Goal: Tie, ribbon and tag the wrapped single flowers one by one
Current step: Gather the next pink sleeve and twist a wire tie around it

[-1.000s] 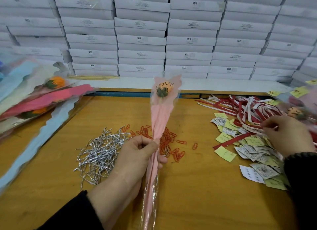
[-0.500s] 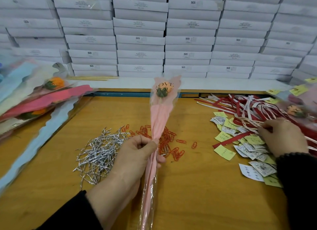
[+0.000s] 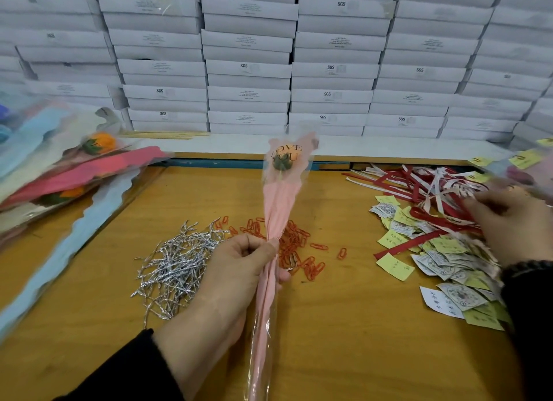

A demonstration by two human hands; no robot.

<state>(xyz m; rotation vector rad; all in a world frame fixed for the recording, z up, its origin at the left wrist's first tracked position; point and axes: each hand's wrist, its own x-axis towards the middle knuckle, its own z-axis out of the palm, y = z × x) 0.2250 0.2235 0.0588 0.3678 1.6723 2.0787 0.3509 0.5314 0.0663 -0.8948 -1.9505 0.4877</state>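
Pink cone-wrapped flower [image 3: 276,209] gripped in left hand [image 3: 239,269], blurred right hand [image 3: 508,221] fingers among ribbons [image 3: 434,185], grip unclear

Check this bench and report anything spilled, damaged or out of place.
Nothing looks damaged. A few red paper clips lie apart from their pile, loose on the table. The wrapped flower stands upright in the left hand.

A wooden tabletop [image 3: 344,326] with a yellow-orange surface fills the lower view. Along its far edge runs a blue strip [image 3: 227,163], and behind that a white ledge [image 3: 389,146]. On the ledge, flat white boxes [image 3: 248,68] are stacked in tight columns that wall off the whole background; several carry small printed labels reading SGS. The light is even and soft.
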